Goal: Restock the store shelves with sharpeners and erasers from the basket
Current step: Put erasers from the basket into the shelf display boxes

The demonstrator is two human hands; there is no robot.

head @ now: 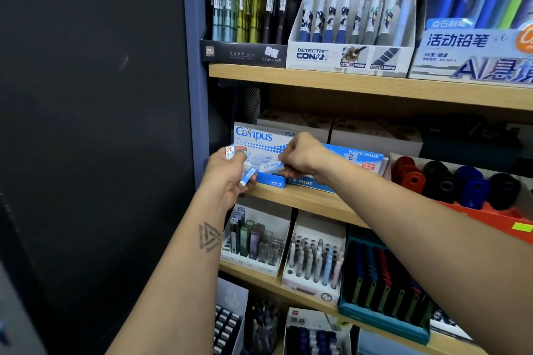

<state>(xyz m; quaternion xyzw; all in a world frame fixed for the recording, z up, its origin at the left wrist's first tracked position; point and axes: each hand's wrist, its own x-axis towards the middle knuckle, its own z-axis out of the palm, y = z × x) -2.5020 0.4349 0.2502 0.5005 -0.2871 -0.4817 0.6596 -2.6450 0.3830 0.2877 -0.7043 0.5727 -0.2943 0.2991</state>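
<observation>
Reaching into the Campus display box (261,143) on the middle shelf (311,202), the right hand (300,154) pinches a sleeved eraser (272,166) between curled fingers and thumb, just above the box's open tray. The left hand (230,171) sits at the box's left end with its grip closed round several small blue-and-white erasers (248,176) (one pokes out below the fingers, another above the thumb). A blue Pilot eraser box (346,164) stands just beside the Campus one, touching it on the right. Further right lies a red tray of round sharpeners (450,181) in red, black and blue. Pen displays (354,8) fill the shelf above.
</observation>
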